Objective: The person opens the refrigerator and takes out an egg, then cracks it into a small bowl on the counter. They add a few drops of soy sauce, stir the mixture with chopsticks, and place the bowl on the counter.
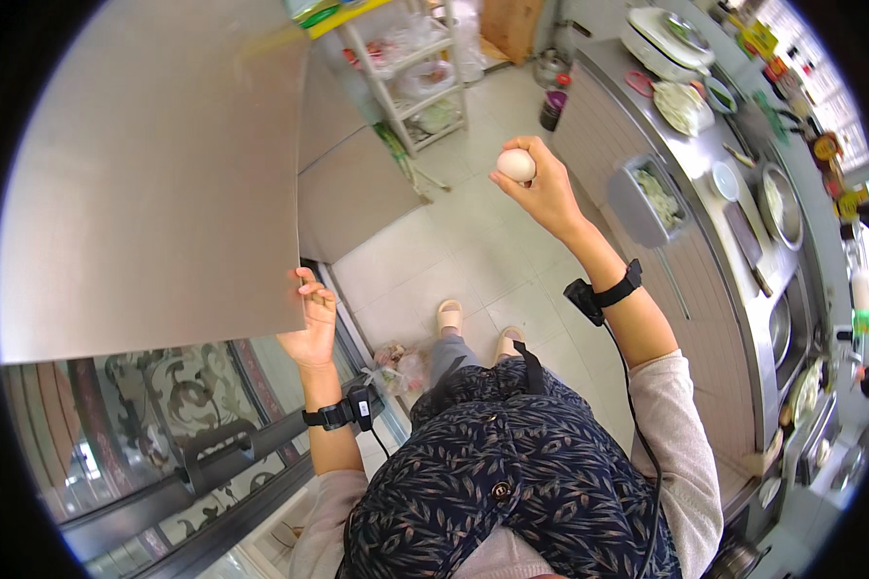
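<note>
Yellow band tops the far shelf rack (410, 72). Right hand (546, 188) clamps egg (516, 165) — left hand (311, 323) grips steel door (154, 174) edge, well apart.

— Packages on the shelving?

— Wire rack (410, 92) at the far wall; clear plastic bags (425, 72) on its tiers, contents reddish and pale, not identifiable; a flat yellow pack (343, 14) edged in green on the top tier, only partly seen.

— Counter side?

— Small yellow and green packets (761, 39) at the far end of the steel counter (710, 207); orange-and-yellow labelled containers (826, 147) along its back edge; a white bottle with a green label (860, 307) nearer; print too small to tell.

— Floor?

— One crumpled clear bag (401, 362), pinkish contents, on the floor tiles (473, 241) just beside the patterned glass door (164, 415).
</note>
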### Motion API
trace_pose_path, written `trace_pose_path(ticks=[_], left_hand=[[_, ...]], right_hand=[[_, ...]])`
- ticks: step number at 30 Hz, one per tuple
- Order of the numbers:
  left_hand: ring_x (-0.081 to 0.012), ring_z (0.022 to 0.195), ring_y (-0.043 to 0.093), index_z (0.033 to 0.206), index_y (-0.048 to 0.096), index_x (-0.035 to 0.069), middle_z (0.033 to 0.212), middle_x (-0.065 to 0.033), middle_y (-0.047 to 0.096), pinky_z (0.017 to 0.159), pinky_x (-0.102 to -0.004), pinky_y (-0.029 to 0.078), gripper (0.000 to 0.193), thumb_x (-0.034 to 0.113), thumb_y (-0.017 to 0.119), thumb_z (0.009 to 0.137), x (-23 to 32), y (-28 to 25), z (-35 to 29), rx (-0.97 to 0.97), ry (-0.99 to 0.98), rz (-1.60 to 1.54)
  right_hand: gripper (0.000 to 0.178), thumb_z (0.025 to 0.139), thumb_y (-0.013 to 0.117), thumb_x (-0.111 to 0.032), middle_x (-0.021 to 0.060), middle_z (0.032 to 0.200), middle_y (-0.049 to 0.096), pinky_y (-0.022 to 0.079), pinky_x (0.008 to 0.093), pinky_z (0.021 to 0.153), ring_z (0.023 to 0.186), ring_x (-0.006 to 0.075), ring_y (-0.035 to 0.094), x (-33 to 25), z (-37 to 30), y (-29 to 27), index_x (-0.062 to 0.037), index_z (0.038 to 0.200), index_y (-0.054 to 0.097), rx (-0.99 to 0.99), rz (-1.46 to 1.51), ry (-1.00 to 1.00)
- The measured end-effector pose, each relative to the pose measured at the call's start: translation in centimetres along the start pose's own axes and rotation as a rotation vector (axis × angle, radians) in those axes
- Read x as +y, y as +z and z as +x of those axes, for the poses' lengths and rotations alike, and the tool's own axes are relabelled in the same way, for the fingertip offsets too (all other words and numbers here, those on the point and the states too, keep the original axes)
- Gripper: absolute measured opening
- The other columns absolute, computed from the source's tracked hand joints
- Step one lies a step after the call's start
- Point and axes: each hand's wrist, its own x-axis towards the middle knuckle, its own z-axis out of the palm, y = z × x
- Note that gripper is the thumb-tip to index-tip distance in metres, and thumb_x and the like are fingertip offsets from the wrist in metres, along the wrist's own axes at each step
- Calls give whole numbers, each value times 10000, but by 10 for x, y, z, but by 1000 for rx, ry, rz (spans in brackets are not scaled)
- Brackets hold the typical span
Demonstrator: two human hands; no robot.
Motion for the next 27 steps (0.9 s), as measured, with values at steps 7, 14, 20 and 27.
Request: trace_pose_path(ticks=[7, 14, 20, 27], left_hand=[[-272, 1106, 589, 1439, 464, 62, 1448, -217, 483, 1015, -469, 427, 608, 424, 567, 961, 119, -18, 21, -32, 151, 46], [-308, 1258, 542, 1492, 413, 145, 1530, -149, 436, 1031, -488, 433, 675, 618, 306, 1023, 207, -40, 86, -29, 382, 27], [-265, 1410, 402, 1599, 179, 186, 1598, -133, 333, 1102, -434, 388, 641, 518, 313, 1066, 236, -44, 168, 196, 607, 342], [-390, 1529, 69, 1601, 103, 69, 1653, -248, 18, 1222, -492, 154, 869, 292, 636, 952, 260, -35, 245, 374, 903, 2140]], right_hand=[[375, 831, 794, -161, 137, 1023, 638, 507, 378, 792, 907, 292, 632, -20, 45, 77, -48, 1126, 592, -201, -46, -51], [373, 831, 793, -166, 134, 1008, 637, 512, 380, 778, 892, 303, 635, -49, 96, 139, -52, 1123, 590, -266, -86, -94], [382, 832, 784, -177, 132, 1042, 636, 519, 394, 774, 898, 321, 641, -65, 142, 192, -70, 1132, 573, -340, -159, -138], [404, 825, 778, -196, 135, 1058, 632, 523, 418, 760, 896, 351, 646, -72, 151, 256, -78, 1144, 560, -373, -225, -239]])
